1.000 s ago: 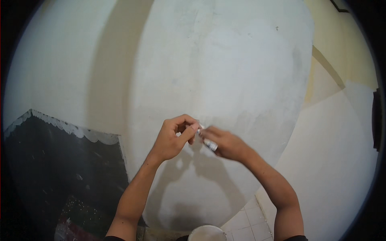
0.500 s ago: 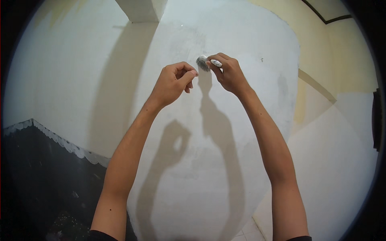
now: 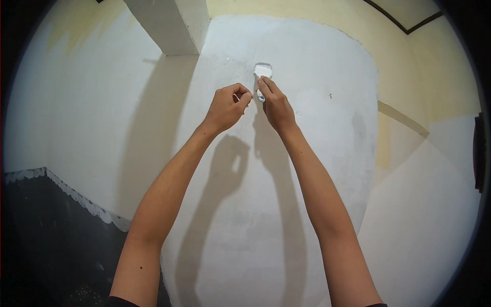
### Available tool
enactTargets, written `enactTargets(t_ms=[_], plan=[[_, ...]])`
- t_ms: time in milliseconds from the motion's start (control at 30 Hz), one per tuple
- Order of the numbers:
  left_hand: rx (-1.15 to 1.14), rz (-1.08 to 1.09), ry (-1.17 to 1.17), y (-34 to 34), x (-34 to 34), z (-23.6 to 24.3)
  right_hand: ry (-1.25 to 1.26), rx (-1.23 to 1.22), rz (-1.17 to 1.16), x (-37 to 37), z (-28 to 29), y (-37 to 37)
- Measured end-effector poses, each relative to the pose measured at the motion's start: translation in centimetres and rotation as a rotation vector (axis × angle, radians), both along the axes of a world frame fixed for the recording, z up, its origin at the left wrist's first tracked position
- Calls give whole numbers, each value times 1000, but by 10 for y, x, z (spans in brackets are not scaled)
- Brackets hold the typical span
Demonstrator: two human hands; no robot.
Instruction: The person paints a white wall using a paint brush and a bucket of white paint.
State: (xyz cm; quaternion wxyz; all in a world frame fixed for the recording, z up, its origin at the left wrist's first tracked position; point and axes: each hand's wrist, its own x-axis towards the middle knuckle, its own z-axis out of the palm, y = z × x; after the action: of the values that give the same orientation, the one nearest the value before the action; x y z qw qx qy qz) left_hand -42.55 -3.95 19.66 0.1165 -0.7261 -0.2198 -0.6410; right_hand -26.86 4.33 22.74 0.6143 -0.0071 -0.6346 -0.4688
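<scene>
My right hand [image 3: 277, 106] grips a paintbrush [image 3: 263, 70] whose head and handle are smeared white. The brush points upward against the white-painted wall [image 3: 245, 204], its handle end showing below my fingers. Just left of it, my left hand [image 3: 228, 107] is raised with thumb and forefinger pinched together and the other fingers curled. Whatever sits in that pinch, if anything, is too small to make out. Grey smudges and uneven patches mark the paint around the brush.
A boxy beam [image 3: 169, 28] juts out at upper left. Yellowish wall [image 3: 409, 61] borders the white area above and to the right. A dark lower wall section [image 3: 51, 235] with a ragged white edge fills the lower left. Both arms cast shadows on the wall.
The brush has turned from tilted sideways with its bristles down-left to upright with its head up. My right hand has moved left and down; the view has tilted upward.
</scene>
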Motion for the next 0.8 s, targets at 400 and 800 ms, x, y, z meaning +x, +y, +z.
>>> enactTargets(t_ms=[400, 800], plan=[[61, -105, 16, 9, -5, -12, -177, -256, 130, 14, -49, -38], [90, -202, -84, 3, 17, -16, -23, -156, 215, 12, -3, -4]])
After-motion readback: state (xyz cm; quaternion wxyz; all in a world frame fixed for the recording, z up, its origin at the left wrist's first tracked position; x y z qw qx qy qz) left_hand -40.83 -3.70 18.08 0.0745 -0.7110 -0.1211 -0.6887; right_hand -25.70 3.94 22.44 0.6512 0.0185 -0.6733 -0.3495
